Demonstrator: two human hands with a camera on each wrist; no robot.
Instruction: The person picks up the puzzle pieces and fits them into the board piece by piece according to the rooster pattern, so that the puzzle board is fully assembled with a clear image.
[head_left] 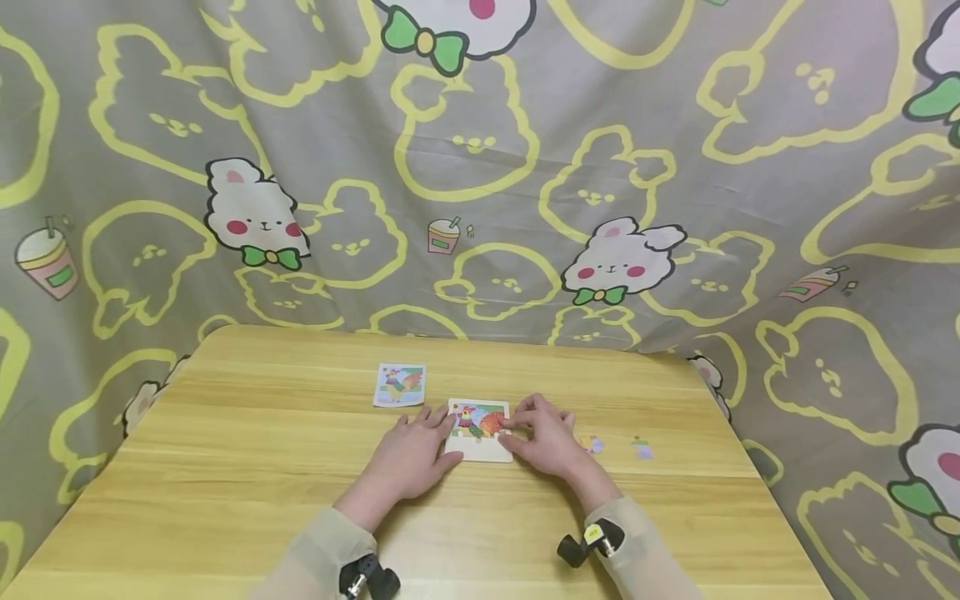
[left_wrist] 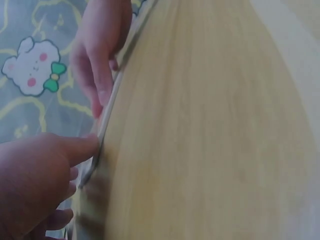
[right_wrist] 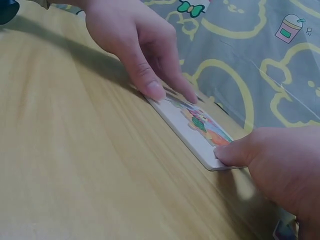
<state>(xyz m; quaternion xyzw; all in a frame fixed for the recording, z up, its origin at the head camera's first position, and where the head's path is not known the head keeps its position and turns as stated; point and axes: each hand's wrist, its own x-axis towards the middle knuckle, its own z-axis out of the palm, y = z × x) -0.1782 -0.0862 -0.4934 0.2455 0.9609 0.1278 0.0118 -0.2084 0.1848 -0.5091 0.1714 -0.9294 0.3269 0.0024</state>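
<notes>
On the desk, puzzle board: the small white puzzle board [head_left: 478, 433] is lying flat near the middle of the wooden desk [head_left: 225, 467], with a colourful rooster picture filling its upper part and a bare white strip along the near edge.
Left hand: your left hand [head_left: 411, 457] is resting flat beside the board's left edge, fingers straight and apart, tips touching the board and steadying it; this grip is clamping nothing.
Right hand: your right hand [head_left: 546, 435] is pressing fingertips down on the board's right side, over the orange part of the picture; the fingers are bent at the knuckles, but whether they are pinching a piece I cannot tell.
Doing the step well: in my judgement, you are seating a piece, so keep the left fingers bracing the board against sliding, press straight down and not sideways, and feel for the piece sitting flush before you lift off.
Loose pieces: two small puzzle pieces [head_left: 641, 450] are lying on the desk just right of your right hand, apart from the board.
Reference card: a picture card [head_left: 400, 384] is lying behind and left of the board, not touching it.
Room: a grey cloth [head_left: 675, 125] printed with yellow outlines and white rabbits is hanging behind and around the desk.
</notes>
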